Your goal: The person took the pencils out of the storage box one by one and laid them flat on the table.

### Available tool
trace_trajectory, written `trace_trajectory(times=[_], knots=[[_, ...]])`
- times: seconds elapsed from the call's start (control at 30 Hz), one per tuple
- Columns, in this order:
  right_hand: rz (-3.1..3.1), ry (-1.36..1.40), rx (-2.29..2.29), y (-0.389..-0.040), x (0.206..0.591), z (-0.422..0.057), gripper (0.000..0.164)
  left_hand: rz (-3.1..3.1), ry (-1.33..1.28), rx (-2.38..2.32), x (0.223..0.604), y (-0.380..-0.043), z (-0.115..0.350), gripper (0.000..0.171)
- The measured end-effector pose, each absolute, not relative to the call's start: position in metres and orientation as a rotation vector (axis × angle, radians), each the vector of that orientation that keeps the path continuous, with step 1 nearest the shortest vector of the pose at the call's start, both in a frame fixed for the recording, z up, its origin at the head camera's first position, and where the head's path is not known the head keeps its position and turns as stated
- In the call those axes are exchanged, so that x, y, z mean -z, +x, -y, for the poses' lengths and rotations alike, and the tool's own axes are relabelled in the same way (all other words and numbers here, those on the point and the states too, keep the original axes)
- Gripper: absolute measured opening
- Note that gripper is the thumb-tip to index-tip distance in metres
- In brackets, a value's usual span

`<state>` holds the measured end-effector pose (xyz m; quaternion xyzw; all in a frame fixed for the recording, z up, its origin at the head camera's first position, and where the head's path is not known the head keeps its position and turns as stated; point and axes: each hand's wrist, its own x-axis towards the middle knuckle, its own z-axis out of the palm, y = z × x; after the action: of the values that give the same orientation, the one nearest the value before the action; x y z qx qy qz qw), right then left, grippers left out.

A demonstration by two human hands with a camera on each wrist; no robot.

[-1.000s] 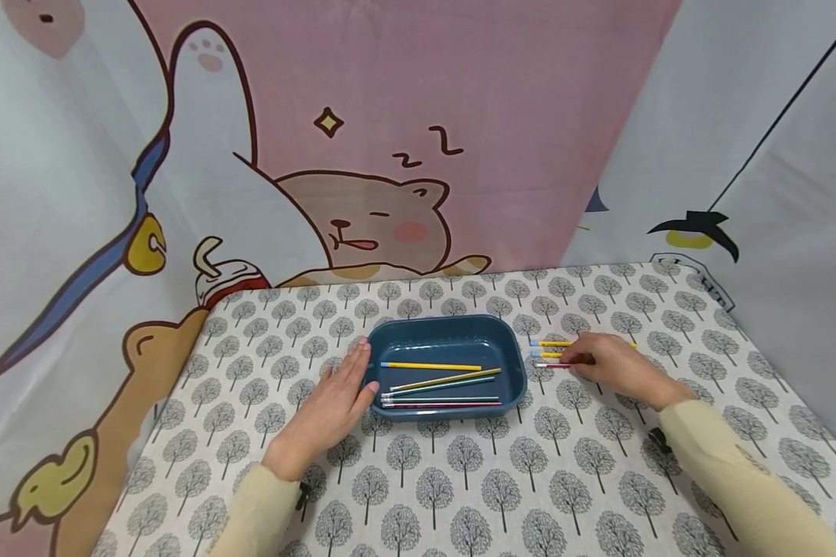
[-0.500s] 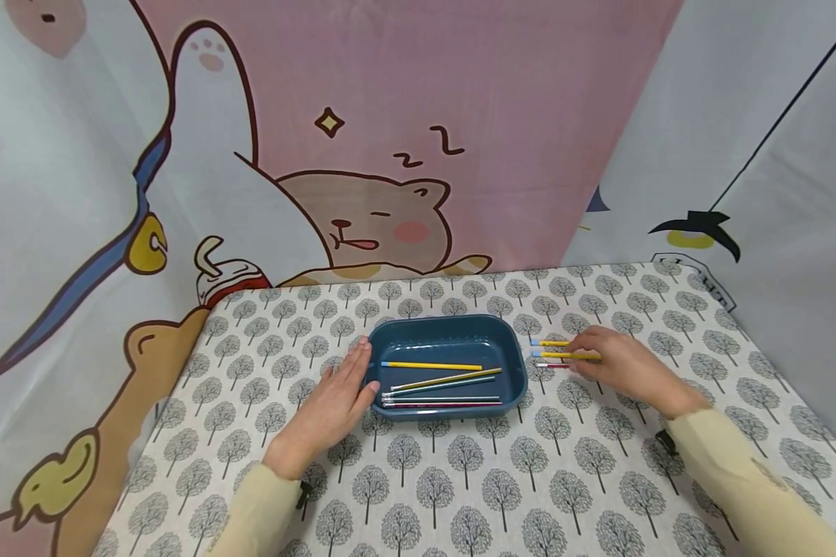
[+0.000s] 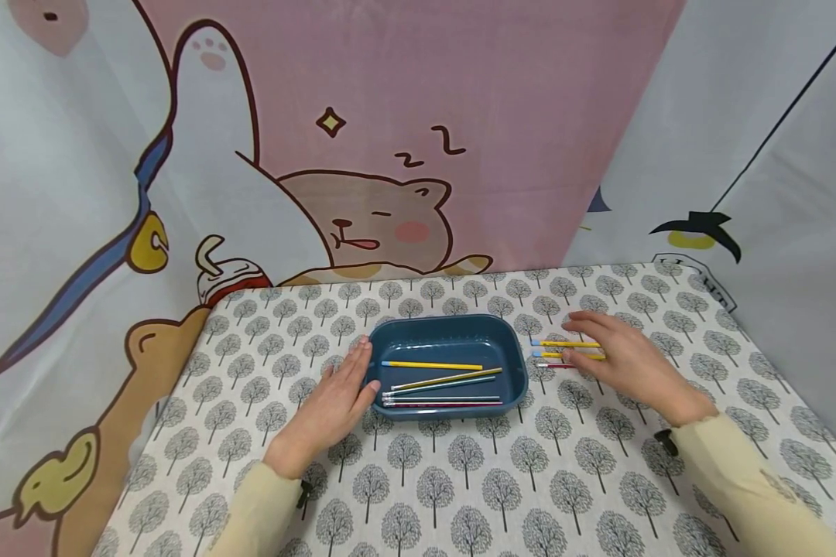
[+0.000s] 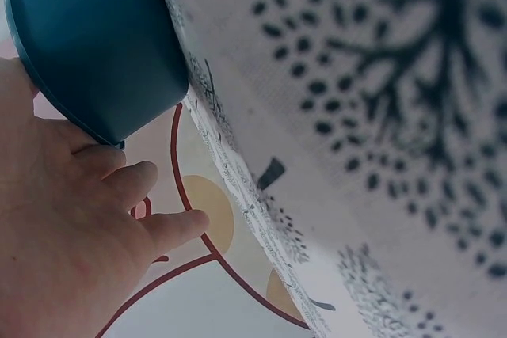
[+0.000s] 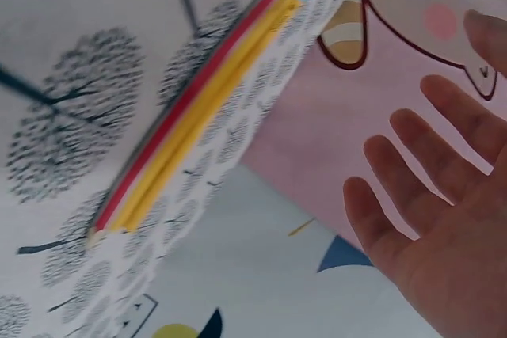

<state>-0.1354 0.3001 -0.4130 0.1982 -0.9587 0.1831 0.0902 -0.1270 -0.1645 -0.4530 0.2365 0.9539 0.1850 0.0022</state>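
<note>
My left hand point(image 3: 330, 410) rests with straight fingers against the left end of a dark blue plastic tray point(image 3: 435, 333); the left wrist view shows its fingers at the tray's outer wall. To the tray's right, two yellow pencils point(image 3: 550, 343) and a red pencil point(image 3: 553, 365) lie side by side on the cloth. Over them hovers my right hand point(image 3: 627, 360), thumb and fingers spread, hiding their right ends in the head view. The right wrist view shows the red pencil point(image 5: 198, 89) and yellow pencils point(image 5: 210, 116) whole, apart from the spread fingers point(image 5: 400, 164).
Inside the tray lie a yellow pencil point(image 3: 432, 365) with a blue end and several metallic-coloured pencils point(image 3: 446, 379). A tree-print cloth point(image 3: 467, 495) covers the table. Behind it hangs a cartoon-printed curtain point(image 3: 529, 139).
My right hand has loosened from its pinch at the pencils, its fingers spreading and lifting. More of the yellow pencils shows now. My left hand and the tray stay put.
</note>
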Motion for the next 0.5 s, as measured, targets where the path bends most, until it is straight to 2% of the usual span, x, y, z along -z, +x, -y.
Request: trace_trajectory(times=[0.5], knots=[[2.731,0.633,-0.581,-0.129,0.38,-0.252,0.07,-2.996,0.743,-0.586,0.452,-0.127,0.164,0.068]])
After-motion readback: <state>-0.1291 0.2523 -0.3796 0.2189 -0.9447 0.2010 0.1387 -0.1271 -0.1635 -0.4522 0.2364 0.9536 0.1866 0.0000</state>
